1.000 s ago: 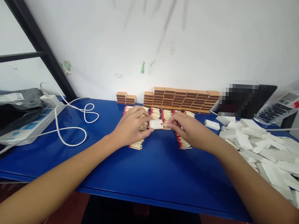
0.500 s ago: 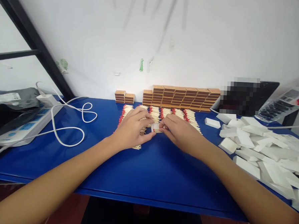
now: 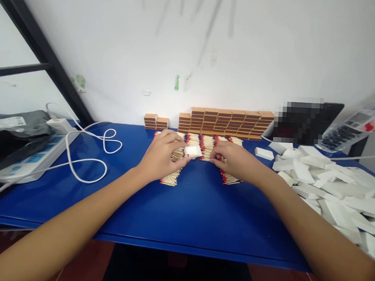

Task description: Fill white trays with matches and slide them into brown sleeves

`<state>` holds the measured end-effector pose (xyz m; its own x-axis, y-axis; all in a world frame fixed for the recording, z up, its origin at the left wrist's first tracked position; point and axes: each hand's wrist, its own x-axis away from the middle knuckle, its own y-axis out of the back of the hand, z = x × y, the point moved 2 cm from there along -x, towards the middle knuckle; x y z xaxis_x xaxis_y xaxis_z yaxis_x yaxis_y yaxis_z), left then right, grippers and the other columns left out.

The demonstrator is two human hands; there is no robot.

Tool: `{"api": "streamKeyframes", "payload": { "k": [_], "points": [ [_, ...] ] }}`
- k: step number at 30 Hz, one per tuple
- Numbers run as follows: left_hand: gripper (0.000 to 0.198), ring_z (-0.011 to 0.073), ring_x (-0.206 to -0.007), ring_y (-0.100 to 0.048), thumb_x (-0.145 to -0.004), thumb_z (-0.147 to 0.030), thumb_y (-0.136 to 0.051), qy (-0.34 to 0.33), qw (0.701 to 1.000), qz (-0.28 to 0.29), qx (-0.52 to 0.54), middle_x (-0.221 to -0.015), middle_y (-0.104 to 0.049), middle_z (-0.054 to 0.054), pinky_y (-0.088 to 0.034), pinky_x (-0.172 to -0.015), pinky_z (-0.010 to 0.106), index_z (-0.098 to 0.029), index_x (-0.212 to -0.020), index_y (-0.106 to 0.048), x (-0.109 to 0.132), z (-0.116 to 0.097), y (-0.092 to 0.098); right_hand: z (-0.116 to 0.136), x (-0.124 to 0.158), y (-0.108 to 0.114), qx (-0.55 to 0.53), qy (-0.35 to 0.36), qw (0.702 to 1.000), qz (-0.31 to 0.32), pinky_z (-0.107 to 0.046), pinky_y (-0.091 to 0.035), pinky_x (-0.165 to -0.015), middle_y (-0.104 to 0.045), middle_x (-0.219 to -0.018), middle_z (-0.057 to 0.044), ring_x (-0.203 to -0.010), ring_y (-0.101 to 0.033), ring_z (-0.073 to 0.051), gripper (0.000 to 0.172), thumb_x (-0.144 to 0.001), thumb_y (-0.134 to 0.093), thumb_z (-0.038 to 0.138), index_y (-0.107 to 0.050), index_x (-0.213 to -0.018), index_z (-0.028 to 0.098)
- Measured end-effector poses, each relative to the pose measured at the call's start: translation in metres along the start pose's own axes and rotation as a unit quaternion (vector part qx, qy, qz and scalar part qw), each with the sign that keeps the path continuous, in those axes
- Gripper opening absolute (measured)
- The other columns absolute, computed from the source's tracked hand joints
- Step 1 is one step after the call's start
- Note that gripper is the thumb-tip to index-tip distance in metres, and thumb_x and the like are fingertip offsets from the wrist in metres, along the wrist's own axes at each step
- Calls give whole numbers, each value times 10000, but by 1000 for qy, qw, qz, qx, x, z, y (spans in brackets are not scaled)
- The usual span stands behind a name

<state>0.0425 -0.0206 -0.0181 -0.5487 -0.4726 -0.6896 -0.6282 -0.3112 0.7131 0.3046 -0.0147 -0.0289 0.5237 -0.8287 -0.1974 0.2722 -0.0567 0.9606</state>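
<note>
Between the thumb and fingers of my left hand (image 3: 166, 156), a small white matchbox tray (image 3: 193, 151) is held tilted, its inside facing up. My right hand (image 3: 232, 159) is a short way to the right, over the rows of matches (image 3: 207, 145); its thumb and fingertips are pinched together, and what is between them is too small to make out. The red-tipped matches lie in several side-by-side rows on the blue table (image 3: 183, 215), partly covered by both hands.
Brown matchbox sleeves (image 3: 226, 122) stand stacked along the wall, with a shorter stack (image 3: 156, 122) to their left. White trays (image 3: 333, 181) are heaped at the right, near a dark tablet (image 3: 304, 121). A power strip (image 3: 32, 157) and white cable (image 3: 78, 181) lie left.
My right hand has moved right, away from the tray, and is now over the matches. The tray in my left hand is now more tilted and its white inside shows.
</note>
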Motion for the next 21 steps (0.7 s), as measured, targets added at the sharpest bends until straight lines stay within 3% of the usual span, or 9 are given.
{"api": "streamKeyframes", "payload": {
  "k": [10, 21],
  "points": [
    [268, 305, -1149, -638, -925, -346, -796, 4, 1000, -1, -7, -1108, -758, 99, -550, -1010, 512, -162, -1117, -769, 1, 0, 0, 7, 1, 0, -15, -14, 1000, -2, -315, -410, -693, -645, -819, -62, -777, -581, -216, 132, -925, -635, 226, -624, -794, 213],
    [268, 292, -1144, -644, -918, -347, -798, 13, 1000, 11, 4, -1115, -753, 90, -548, -1001, 491, -189, -1133, -771, 1, 2, -2, 7, 0, -3, -20, -27, 999, 17, -310, -429, -718, -664, -858, -74, -818, -601, -220, 113, -942, -605, 173, -683, -865, 197]
  ]
}}
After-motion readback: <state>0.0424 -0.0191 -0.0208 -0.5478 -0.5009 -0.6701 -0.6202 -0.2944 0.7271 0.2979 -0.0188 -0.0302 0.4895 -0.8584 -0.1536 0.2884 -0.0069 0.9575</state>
